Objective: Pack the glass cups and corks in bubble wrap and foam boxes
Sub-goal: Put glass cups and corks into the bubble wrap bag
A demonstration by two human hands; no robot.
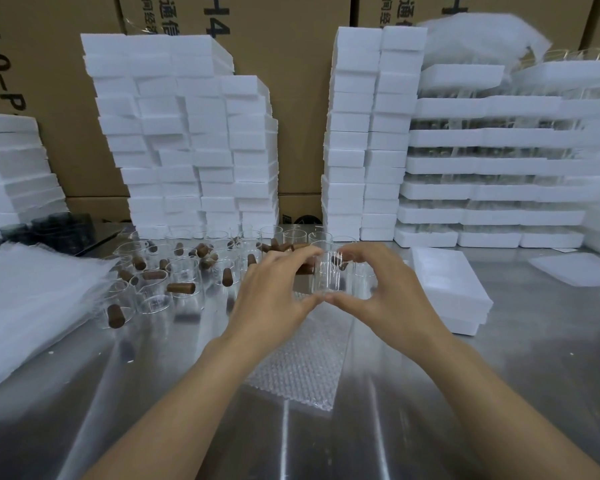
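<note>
Left hand (274, 289) and right hand (381, 285) together grip one cup (328, 271), fingers curled round it, above bubble wrap (298, 362); corks (181, 287) lie left.

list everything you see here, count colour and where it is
held cup: one, clear, at the far end of the bubble wrap
loose cups: many, clear, left of the held cup
corks: many, brown, scattered among the loose cups
bubble wrap: one sheet, clear, flat on the table
foam box: one, white, right of the held cup
foam stacks: several, white, along the back
wrap pile: one, whitish, table's left side
cardboard boxes: several, brown, behind the foam stacks
table: one, silver
left hand: one, grips the held cup
right hand: one, grips the held cup
</note>
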